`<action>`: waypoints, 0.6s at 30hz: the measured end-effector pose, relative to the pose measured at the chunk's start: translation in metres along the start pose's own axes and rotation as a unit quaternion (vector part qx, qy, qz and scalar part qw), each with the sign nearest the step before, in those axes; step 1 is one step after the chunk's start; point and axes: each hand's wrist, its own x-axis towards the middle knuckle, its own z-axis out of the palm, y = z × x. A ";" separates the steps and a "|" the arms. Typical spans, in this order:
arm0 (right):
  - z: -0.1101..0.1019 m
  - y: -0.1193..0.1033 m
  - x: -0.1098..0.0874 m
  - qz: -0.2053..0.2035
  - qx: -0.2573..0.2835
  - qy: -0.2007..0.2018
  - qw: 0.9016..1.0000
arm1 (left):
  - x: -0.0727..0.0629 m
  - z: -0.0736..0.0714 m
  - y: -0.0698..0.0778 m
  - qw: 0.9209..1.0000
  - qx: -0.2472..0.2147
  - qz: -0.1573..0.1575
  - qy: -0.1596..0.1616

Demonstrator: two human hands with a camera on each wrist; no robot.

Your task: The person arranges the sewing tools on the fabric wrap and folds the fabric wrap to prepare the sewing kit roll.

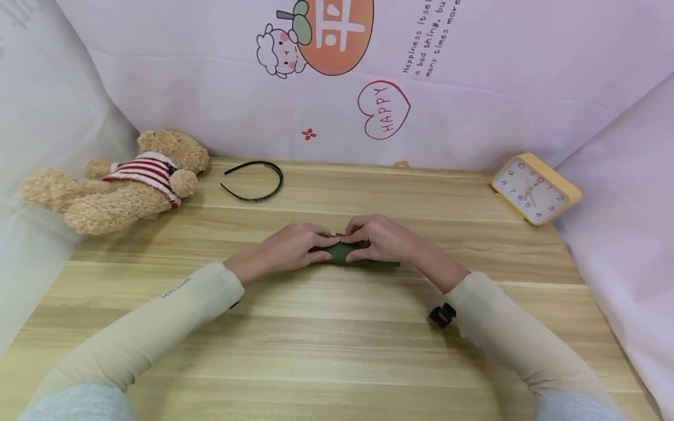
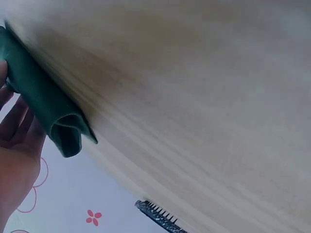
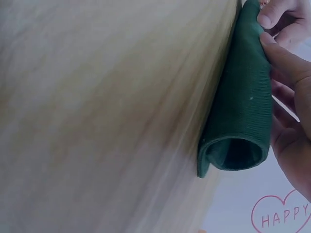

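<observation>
A dark green cloth [image 1: 339, 252], rolled into a tube, lies on the table at the middle of the head view. My left hand [image 1: 292, 245] pinches its left part between thumb and fingers. Close beside it, my right hand [image 1: 381, 240] grips the right part the same way, the fingertips of both hands nearly meeting at the top. In the left wrist view the cloth [image 2: 41, 90] shows a hollow end with a loose flap along the table. The right wrist view shows the ribbed roll [image 3: 240, 104] with a round opening; fingers hide its far side.
A teddy bear [image 1: 126, 193] in a striped shirt lies at the back left. Right of it is a black headband [image 1: 277, 181]. A yellow square clock [image 1: 534, 188] lies at the back right. White printed sheeting [image 1: 447, 117] rises behind the wooden table [image 1: 337, 351].
</observation>
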 end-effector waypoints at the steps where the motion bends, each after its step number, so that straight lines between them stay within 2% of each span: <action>1: 0.000 0.001 0.000 -0.003 -0.004 -0.002 1.000 | 0.001 0.000 0.000 1.000 0.004 0.002 -0.003; 4: -0.002 0.002 0.001 -0.004 -0.006 -0.011 1.000 | 0.003 -0.001 0.001 1.000 0.014 0.007 -0.014; 10: -0.005 0.003 -0.001 0.021 -0.009 -0.025 0.999 | 0.007 -0.003 0.003 1.000 0.021 0.008 -0.020; 13: -0.006 0.003 -0.002 0.029 -0.004 -0.027 0.999 | 0.007 -0.005 0.003 1.000 0.021 -0.002 -0.016; 18: -0.011 0.003 -0.004 0.047 0.028 -0.007 0.999 | 0.004 -0.010 0.001 1.000 0.026 -0.012 0.006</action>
